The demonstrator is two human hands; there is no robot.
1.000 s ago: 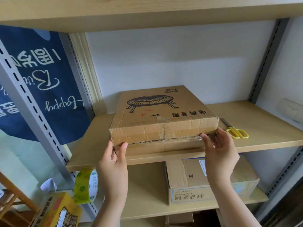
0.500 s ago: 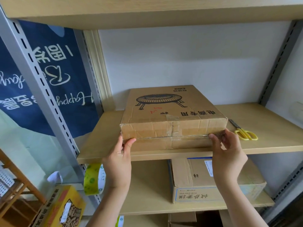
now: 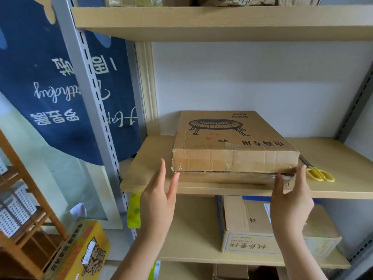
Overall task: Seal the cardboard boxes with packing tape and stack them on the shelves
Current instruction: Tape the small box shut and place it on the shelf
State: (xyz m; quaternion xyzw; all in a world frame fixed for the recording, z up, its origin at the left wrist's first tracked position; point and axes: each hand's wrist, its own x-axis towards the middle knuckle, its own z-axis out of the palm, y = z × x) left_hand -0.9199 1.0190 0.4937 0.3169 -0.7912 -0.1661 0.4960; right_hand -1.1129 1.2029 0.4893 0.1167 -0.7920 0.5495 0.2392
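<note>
Not much to report on my end body-wise, it's just the two arms in the head cam. Left hand (image 3: 159, 203) and right hand (image 3: 290, 201) are both bare, plain hands with long, slim fingers (image 3: 162, 174). The left forearm (image 3: 137, 255) and right forearm (image 3: 298, 257) are bare too, all the way down to the bottom edge of the picture, so whatever top is being worn sits outside my view. Wrists are narrow and uncovered. I can't make out the nails properly, they're too small and a bit smeared by the wide lens.
</note>
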